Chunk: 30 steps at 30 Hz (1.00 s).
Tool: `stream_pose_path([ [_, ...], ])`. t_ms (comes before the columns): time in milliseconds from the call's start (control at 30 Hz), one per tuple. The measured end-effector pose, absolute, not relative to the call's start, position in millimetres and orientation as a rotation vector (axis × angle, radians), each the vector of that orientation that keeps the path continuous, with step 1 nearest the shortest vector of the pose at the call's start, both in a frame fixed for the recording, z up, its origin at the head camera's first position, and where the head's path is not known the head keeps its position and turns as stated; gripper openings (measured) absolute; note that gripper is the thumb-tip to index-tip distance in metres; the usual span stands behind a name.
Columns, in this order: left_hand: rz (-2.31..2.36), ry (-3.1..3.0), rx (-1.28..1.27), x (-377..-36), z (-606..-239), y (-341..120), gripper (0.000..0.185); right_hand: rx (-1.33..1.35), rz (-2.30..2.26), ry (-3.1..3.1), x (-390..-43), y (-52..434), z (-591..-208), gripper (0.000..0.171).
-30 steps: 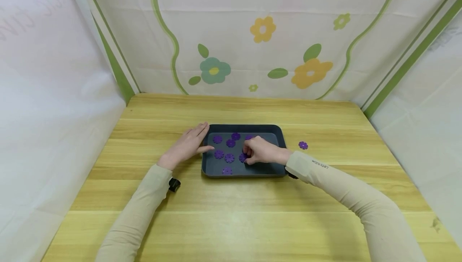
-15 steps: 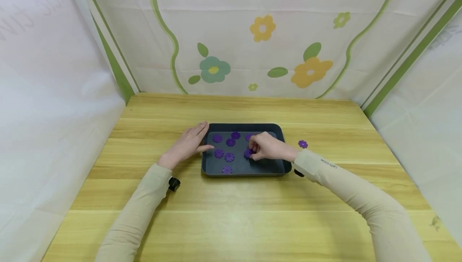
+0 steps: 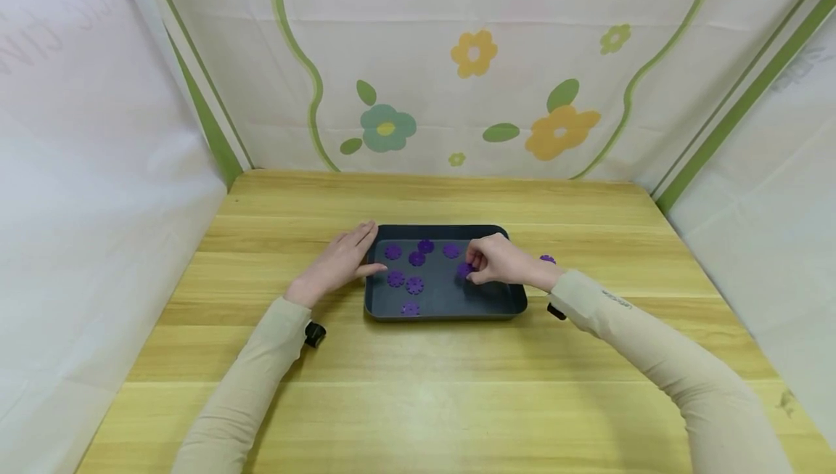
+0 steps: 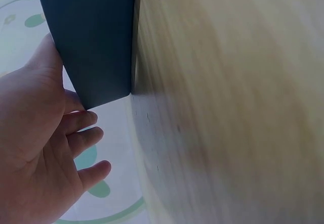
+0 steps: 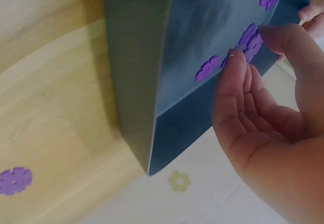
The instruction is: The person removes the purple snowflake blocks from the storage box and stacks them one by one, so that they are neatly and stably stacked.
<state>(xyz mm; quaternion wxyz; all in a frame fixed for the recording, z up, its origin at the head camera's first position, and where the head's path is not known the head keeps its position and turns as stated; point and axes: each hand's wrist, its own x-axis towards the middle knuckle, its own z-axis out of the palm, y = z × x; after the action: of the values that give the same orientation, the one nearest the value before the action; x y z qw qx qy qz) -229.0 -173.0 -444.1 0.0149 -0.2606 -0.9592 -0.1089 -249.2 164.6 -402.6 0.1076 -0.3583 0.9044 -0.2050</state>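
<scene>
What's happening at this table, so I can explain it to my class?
A person is handling small notched purple pieces in a dark tray. The right hand pinches one purple piece over the tray, while the left hand rests at the tray's left edge, thumb reaching over the rim. Seven other pieces are in the tray, and one more lies outside it on the wooden table, to the right.

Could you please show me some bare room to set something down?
The table is bare between tray and curtain, and on the tray's near side between the sleeves; the tray's left half is crowded with purple pieces.
</scene>
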Motion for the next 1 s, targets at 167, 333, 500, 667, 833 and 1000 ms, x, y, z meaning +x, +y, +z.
stream_pose_path([
  [167,-0.344,-2.976,-0.811,-229,-445,-173,0.086,-1.027,-0.61,2.666,-249,172,-400,0.023],
  [333,-0.365,-2.995,-0.806,-228,-444,-173,0.087,-0.942,-0.628,2.65,-249,180,-398,0.024],
  [500,-0.374,-3.006,-0.802,-228,-444,-172,0.088,-0.894,-0.661,2.677,-250,189,-393,0.023],
  [667,-0.388,-3.013,-0.8,-228,-444,-172,0.088,-0.865,-0.683,2.695,-251,199,-388,0.024],
  [833,-0.38,-3.019,-0.798,-228,-443,-172,0.088,-0.829,-0.711,2.722,-253,209,-387,0.024],
  [1000,-0.37,-3.018,-0.798,-228,-443,-172,0.088,-0.816,-0.699,2.758,-255,220,-387,0.022],
])
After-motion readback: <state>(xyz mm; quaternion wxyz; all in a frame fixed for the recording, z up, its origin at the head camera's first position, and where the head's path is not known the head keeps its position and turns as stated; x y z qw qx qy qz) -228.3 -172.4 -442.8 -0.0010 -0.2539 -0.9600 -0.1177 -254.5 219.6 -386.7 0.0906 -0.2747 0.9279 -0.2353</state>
